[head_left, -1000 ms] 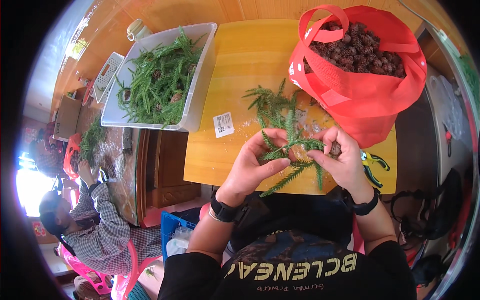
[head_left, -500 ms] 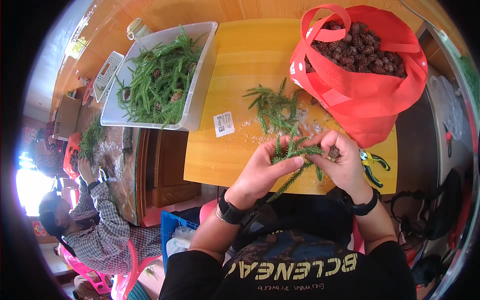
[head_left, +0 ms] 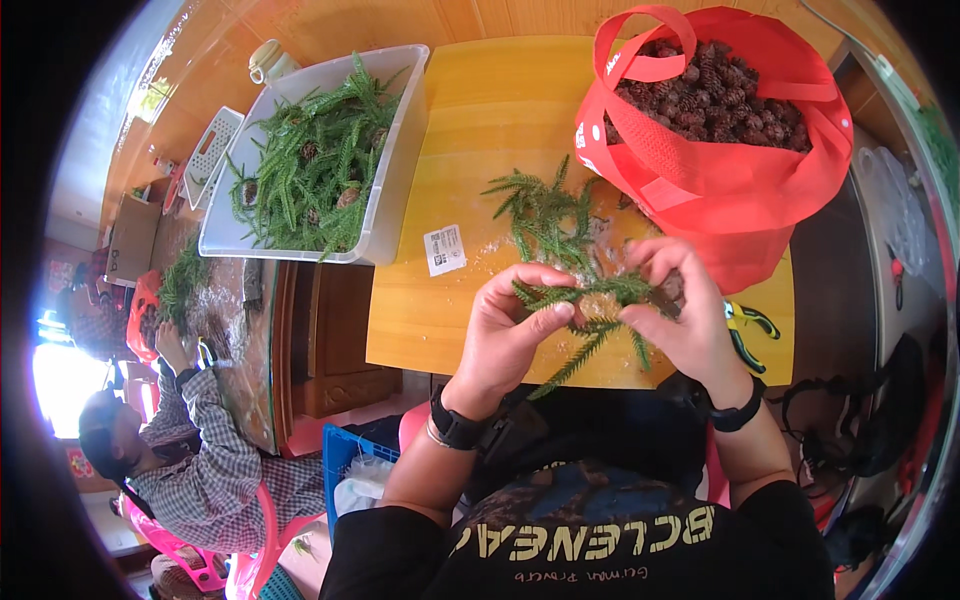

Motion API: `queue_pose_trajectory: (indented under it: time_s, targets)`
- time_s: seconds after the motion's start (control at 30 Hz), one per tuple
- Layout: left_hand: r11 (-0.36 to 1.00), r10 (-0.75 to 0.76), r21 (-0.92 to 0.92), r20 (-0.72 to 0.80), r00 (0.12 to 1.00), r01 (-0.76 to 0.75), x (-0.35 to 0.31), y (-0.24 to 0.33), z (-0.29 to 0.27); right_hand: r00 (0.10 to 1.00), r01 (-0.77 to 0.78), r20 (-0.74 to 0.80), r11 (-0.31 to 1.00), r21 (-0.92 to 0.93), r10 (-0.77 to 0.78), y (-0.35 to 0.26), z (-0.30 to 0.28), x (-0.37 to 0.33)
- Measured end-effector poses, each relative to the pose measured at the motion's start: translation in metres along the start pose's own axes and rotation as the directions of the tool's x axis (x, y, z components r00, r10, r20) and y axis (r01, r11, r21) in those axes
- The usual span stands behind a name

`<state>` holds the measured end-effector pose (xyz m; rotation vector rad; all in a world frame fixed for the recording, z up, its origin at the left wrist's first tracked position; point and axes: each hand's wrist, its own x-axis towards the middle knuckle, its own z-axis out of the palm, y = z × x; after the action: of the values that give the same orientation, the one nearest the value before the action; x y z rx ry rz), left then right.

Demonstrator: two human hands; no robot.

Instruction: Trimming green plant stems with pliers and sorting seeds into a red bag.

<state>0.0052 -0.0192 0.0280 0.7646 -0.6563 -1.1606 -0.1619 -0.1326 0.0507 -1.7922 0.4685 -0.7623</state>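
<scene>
My left hand (head_left: 508, 330) pinches an artificial green pine sprig (head_left: 628, 291) between thumb and fingers, over the front part of the yellow table. My right hand (head_left: 690, 315) is curled at the sprig's right end, with a brown pine cone (head_left: 670, 289) between its thumb and forefinger. The cone is partly covered by the fingers, and its join to the sprig cannot be made out. Just beyond my hands lie loose green sprigs (head_left: 545, 215). Pliers with yellow and black handles (head_left: 750, 330) rest to the right of my right hand.
A red bag (head_left: 740, 205) full of pine cones stands at the back right. On the left is a clear plastic bin (head_left: 385, 215) of green sprigs and cones. A white label (head_left: 445, 250) lies on the yellow table (head_left: 480, 100). Farther left, another person (head_left: 210, 440) works at a second table.
My right hand has risen slightly, its fingers loosened and spread around the cone. My left hand has shifted a little left, still pinching the sprig.
</scene>
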Motion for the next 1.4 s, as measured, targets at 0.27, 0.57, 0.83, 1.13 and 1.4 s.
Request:
queue_pose_trajectory:
  time_s: [0.27, 0.57, 0.83, 1.13, 1.4]
  targets:
    - [0.904, 0.302, 0.356, -0.135, 0.944, -0.238, 0.002, -0.001, 0.007, 0.967, 0.222, -0.024, 0.881, -0.417, -0.255, -0.040, -0.007, -0.006]
    - [0.868, 0.350, 0.426, -0.158, 0.923, -0.256, 0.000, -0.003, 0.018, 0.970, 0.213, 0.003, 0.844, -0.492, -0.243, -0.032, 0.008, -0.008]
    - [0.849, 0.379, 0.444, -0.132, 0.916, -0.288, -0.001, -0.009, 0.027, 0.968, 0.203, -0.029, 0.852, -0.482, -0.247, -0.029, 0.018, -0.011]
    - [0.824, 0.412, 0.465, -0.096, 0.906, -0.325, -0.003, -0.017, 0.028, 0.949, 0.248, -0.049, 0.836, -0.490, -0.311, -0.027, 0.017, -0.010]
    - [0.827, 0.364, 0.485, -0.078, 0.928, -0.284, -0.002, -0.012, 0.036, 0.930, 0.229, -0.158, 0.862, -0.452, -0.331, -0.030, 0.019, -0.010]
